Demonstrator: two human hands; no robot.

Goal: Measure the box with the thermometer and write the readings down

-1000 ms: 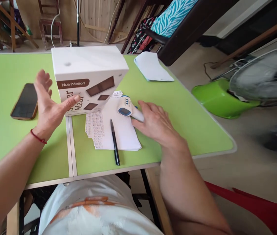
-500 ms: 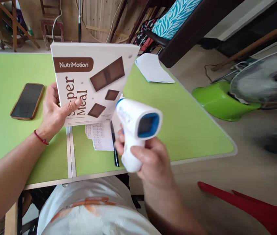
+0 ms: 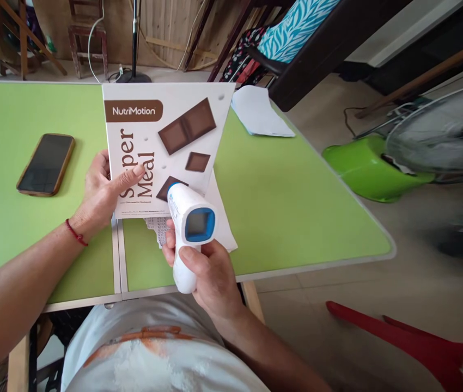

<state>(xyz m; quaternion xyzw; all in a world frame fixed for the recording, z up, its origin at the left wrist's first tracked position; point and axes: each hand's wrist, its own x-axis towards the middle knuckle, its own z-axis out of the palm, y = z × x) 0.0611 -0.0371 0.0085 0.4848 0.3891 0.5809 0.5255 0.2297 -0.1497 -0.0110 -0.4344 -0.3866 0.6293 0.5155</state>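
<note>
"Where is the white box (image 3: pixel 174 163)?"
"Over the counter (image 3: pixel 297 212), right of the phone (image 3: pixel 46 163), with the left grip (image 3: pixel 103 191) clamped on its left side."
"And the right grip (image 3: pixel 213 272)?"
"Wrapped around the white thermometer (image 3: pixel 188 234), which is in front of the box's lower edge."

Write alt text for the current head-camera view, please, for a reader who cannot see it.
The right hand holds up a white-and-blue handheld thermometer, its screen visible, in front of a white NutriMotion box held in the left hand. Partly hidden papers and a phone lie on the green table.
</note>
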